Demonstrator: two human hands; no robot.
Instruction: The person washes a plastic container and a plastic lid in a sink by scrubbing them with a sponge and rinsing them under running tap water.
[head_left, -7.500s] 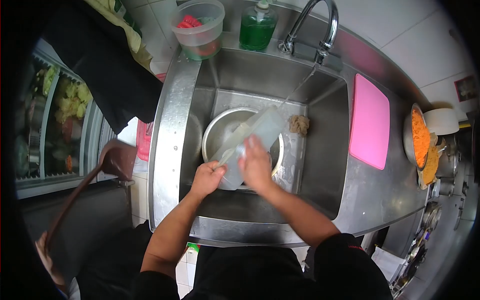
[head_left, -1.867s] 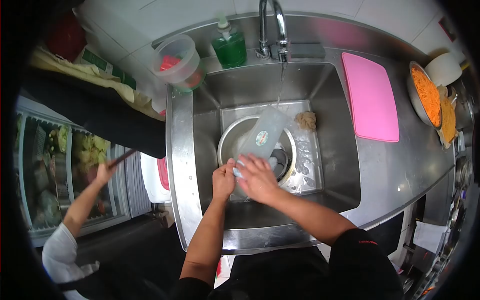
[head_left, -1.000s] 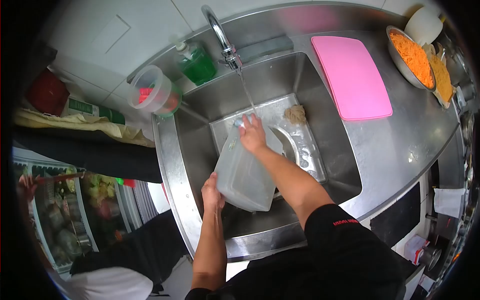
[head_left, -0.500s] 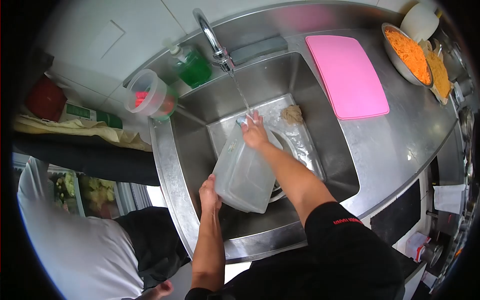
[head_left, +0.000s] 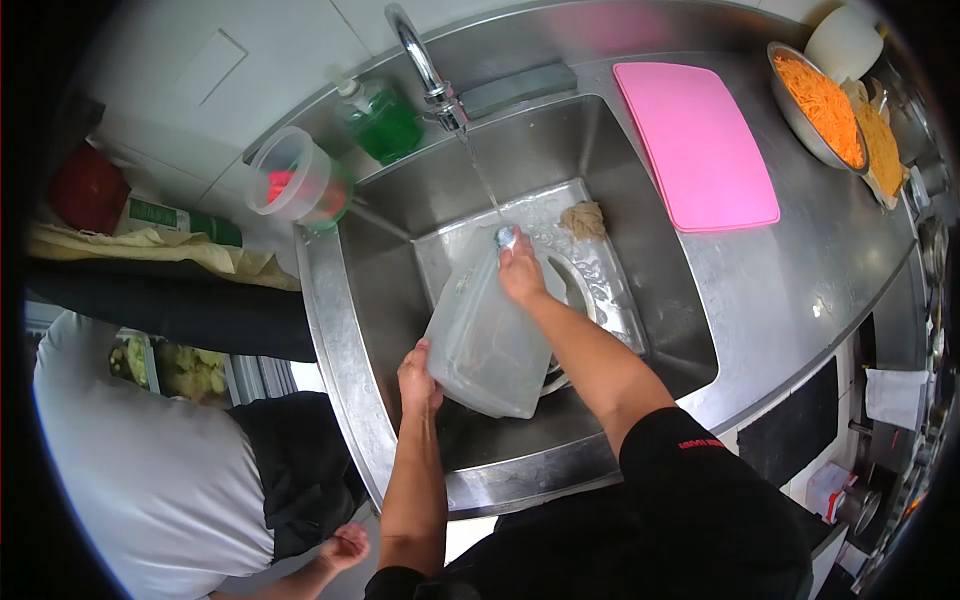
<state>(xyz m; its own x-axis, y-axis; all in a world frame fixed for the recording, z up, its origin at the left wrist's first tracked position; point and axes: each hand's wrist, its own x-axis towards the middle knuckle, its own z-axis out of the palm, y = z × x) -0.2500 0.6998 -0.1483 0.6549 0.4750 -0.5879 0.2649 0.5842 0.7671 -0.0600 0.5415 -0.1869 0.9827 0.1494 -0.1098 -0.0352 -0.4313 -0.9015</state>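
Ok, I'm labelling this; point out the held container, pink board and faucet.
Held container (head_left: 487, 350), head view: its broad side.
Pink board (head_left: 699, 150), head view: its upper face.
Faucet (head_left: 424, 65), head view: its neck.

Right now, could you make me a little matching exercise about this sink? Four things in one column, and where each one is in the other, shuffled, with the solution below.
Things
1. Plastic container
2. Pink board
3. Brown crumpled wad
4. Pump bottle

Places
A. On the floor of the sink
B. On the rear ledge, left of the faucet in the picture
C. Gripped at its edge by the person's left hand
D. Lying on the metal counter, to the right of the sink

Right pairs: 1-C, 2-D, 3-A, 4-B
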